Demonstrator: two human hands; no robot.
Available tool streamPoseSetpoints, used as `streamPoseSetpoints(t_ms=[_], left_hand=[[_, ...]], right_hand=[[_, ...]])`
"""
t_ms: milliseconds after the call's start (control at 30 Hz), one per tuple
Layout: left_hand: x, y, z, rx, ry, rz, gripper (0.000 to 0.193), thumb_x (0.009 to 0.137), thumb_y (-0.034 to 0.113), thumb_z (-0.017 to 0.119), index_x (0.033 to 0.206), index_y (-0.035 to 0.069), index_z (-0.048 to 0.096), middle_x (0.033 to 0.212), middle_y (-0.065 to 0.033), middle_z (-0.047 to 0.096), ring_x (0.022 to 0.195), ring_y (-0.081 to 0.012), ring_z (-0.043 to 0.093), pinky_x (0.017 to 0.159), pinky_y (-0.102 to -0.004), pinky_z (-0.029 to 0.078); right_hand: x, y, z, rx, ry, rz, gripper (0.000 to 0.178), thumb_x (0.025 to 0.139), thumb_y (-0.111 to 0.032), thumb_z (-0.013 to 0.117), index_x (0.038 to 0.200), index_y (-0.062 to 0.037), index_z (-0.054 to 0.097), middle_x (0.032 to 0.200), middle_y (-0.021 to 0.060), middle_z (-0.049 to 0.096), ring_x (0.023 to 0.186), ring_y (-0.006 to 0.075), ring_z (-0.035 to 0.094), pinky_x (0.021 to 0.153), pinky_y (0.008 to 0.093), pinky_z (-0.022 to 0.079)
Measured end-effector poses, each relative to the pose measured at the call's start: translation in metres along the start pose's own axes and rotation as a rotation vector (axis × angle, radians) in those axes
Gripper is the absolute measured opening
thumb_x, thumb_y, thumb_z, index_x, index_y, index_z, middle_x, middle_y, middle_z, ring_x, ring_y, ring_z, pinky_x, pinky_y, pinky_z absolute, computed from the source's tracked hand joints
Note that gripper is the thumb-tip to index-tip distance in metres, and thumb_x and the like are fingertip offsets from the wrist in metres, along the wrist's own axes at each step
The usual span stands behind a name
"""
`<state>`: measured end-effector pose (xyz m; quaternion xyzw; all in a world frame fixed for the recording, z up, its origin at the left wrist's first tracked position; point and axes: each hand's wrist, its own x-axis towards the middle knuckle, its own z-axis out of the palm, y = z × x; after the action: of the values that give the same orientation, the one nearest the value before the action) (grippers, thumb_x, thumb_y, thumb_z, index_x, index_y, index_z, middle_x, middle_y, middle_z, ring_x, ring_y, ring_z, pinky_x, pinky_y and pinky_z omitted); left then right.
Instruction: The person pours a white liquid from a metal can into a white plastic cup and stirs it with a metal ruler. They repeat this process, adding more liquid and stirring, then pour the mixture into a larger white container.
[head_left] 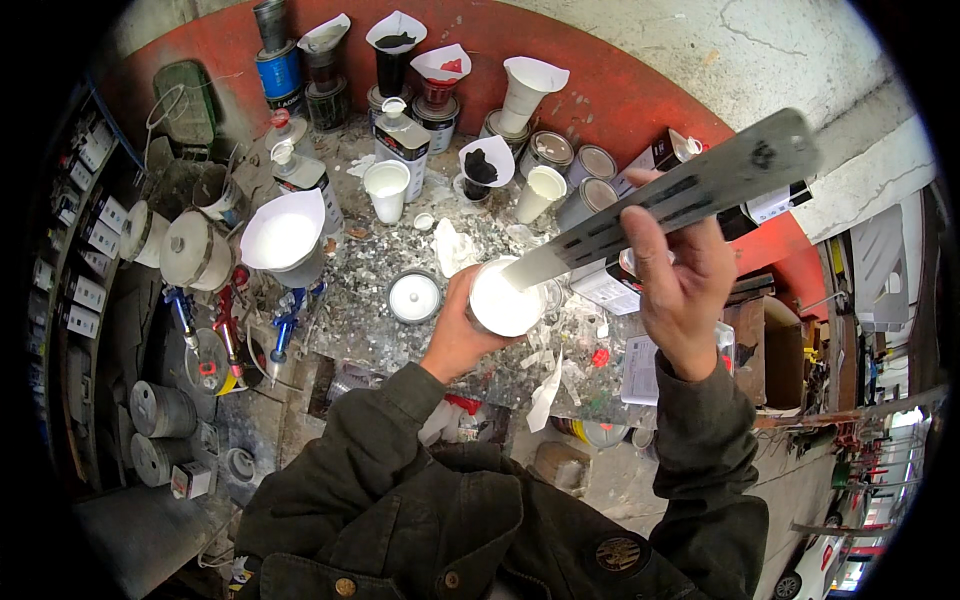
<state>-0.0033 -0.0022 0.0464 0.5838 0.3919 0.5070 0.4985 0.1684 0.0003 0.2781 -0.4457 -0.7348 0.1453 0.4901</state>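
Note:
My left hand [452, 335] is wrapped round the side of a cup of white paint [500, 312] at the table's middle. A long flat slotted metal stirring stick [690, 190] slants up to the right, its white-coated lower end dipping into the paint. My right hand [682, 285] grips this stick by its upper part, thumb on the near face. Left of the cup stands a small round container with a white top [414, 297]. Crumpled white paper [455, 248] lies behind the cup, and torn masking strips [545, 392] lie in front.
A paint-spattered worktable [365, 345] spreads around. Paper strainers, including a white one [283, 230], sit in cups along the back and left. Paint cans [548, 152] and bottles [402, 140] line the red wall. Spray guns [288, 325] hang at the left edge; a cardboard box [768, 350] stands right.

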Motion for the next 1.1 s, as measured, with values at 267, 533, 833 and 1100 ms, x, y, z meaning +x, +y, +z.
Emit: streamPoseSetpoints(t_ms=[267, 533, 833, 1100], left_hand=[[0.003, 0.004, 0.001, -0.133, 0.013, -0.050, 0.098, 0.059, 0.009, 0.096, 0.142, 0.004, 0.045, 0.137, -0.0111, 0.045, 0.132, -0.0275, 0.048, 0.113, -0.0398, 0.040], [0.002, -0.006, 0.006, -0.198, 0.025, -0.065, 0.097, 0.060, 0.010, 0.097, 0.142, 0.004, 0.045, 0.137, -0.0110, 0.045, 0.131, -0.0271, 0.049, 0.113, -0.0398, 0.041], [0.000, -0.007, 0.003, -0.150, 0.020, -0.075, 0.099, 0.059, 0.013, 0.097, 0.143, 0.004, 0.044, 0.138, -0.0119, 0.045, 0.131, -0.0275, 0.048, 0.113, -0.0395, 0.040], [0.000, 0.004, 0.001, -0.136, 0.032, -0.095, 0.099, 0.060, 0.011, 0.097, 0.143, 0.003, 0.044, 0.138, -0.0121, 0.045, 0.132, -0.0271, 0.048, 0.112, -0.0395, 0.041]], right_hand=[[-0.039, 0.029, 0.019, -0.107, -0.168, 0.014, 0.033, 0.093, -0.007, 0.072, 0.125, -0.0019, 0.068, 0.073, 0.0092, 0.065, 0.057, 0.0132, 0.056, 0.056, 0.0285, 0.045], [-0.027, -0.005, 0.018, -0.179, -0.033, -0.121, 0.034, 0.092, -0.004, 0.070, 0.124, 0.0060, 0.064, 0.092, 0.0129, 0.071, 0.067, 0.0146, 0.064, 0.063, 0.0284, 0.051], [0.012, -0.001, -0.002, 0.051, 0.037, -0.074, 0.033, 0.096, -0.007, 0.069, 0.126, 0.0023, 0.064, 0.094, 0.0103, 0.073, 0.070, 0.0106, 0.065, 0.063, 0.0255, 0.052], [-0.029, 0.026, 0.014, -0.121, -0.215, -0.073, 0.036, 0.094, -0.008, 0.070, 0.129, -0.0011, 0.065, 0.076, 0.0123, 0.066, 0.054, 0.0184, 0.057, 0.055, 0.0313, 0.046]])
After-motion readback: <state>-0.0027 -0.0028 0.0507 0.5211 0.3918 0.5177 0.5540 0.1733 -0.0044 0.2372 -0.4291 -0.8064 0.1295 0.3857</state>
